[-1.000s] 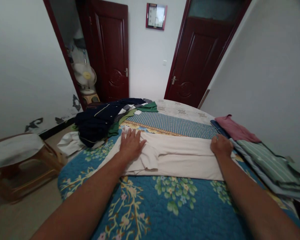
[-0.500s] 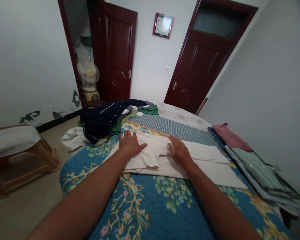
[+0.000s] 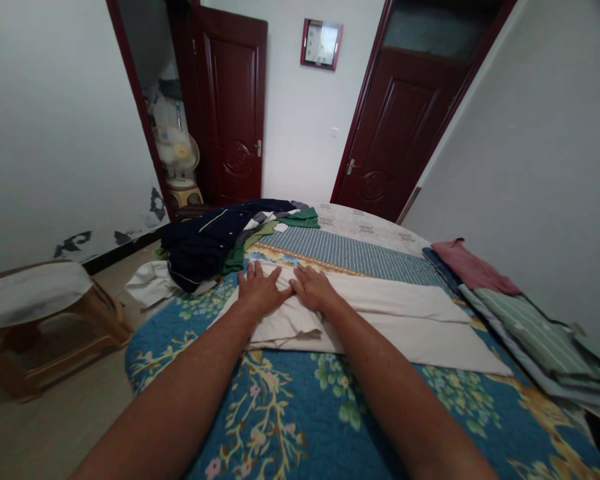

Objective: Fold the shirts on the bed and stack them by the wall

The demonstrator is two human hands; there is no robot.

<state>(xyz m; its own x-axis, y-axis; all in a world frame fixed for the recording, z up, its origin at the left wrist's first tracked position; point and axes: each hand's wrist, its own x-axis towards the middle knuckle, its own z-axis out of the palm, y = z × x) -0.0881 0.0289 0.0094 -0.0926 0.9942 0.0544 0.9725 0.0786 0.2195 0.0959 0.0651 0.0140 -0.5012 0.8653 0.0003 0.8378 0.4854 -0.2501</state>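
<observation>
A long cream cloth garment [image 3: 405, 307] lies folded lengthwise across the blue floral bedspread [image 3: 260, 420]. Its left end has a bunched, wrinkled layer on top. My left hand [image 3: 260, 292] rests flat on that end with its fingers spread. Beside it, my right hand [image 3: 313, 288] lies on the cloth, palm down with fingers apart, its fingertips close to my left thumb. Both hands press on the fabric and neither grips it.
Dark navy clothes [image 3: 205, 237] are heaped at the back left, with a white cloth [image 3: 153, 283] hanging beside them. Folded clothes [image 3: 525, 327] are stacked along the right edge. A stool [image 3: 45, 300] stands at the left, and doors [image 3: 235, 100] are behind.
My right hand has moved left along the cream cloth, up close to my left hand. My left hand stays in place on the cloth. The view has shifted slightly.
</observation>
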